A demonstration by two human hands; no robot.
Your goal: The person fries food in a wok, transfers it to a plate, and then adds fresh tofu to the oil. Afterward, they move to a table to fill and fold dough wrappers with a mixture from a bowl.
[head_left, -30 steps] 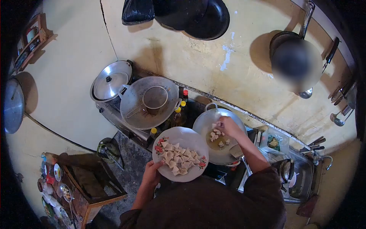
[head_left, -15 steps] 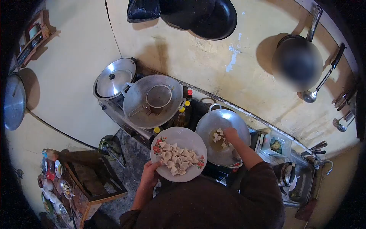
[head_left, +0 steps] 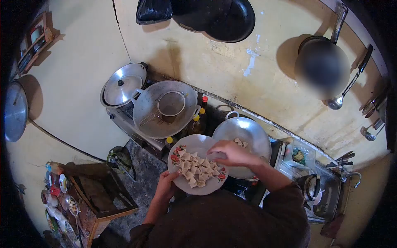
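Note:
A white floral plate (head_left: 188,144) is tilted slightly in front of me, with many small folded dough pieces (head_left: 197,168) on it. My left hand (head_left: 166,184) grips its lower left edge. Over the plate's right rim hovers my right hand (head_left: 231,153), fingers bent and pointing left, slightly blurred; whether anything is between them cannot be made out. Behind that hand is a metal wok (head_left: 258,136) on the stove, with a few dough pieces (head_left: 241,143) visible in it; the hand and forearm hide its lower part.
Left of the wok stand bottles (head_left: 196,122), a larger grey pan (head_left: 144,107) holding a strainer (head_left: 171,103), and a lidded pot (head_left: 124,87). A sink (head_left: 331,202) and a plastic container (head_left: 308,155) are at right. A wooden table (head_left: 97,223) stands lower left.
My right hand has moved left from above the wok to the plate's right side. The plate has shifted slightly right and up with my left hand.

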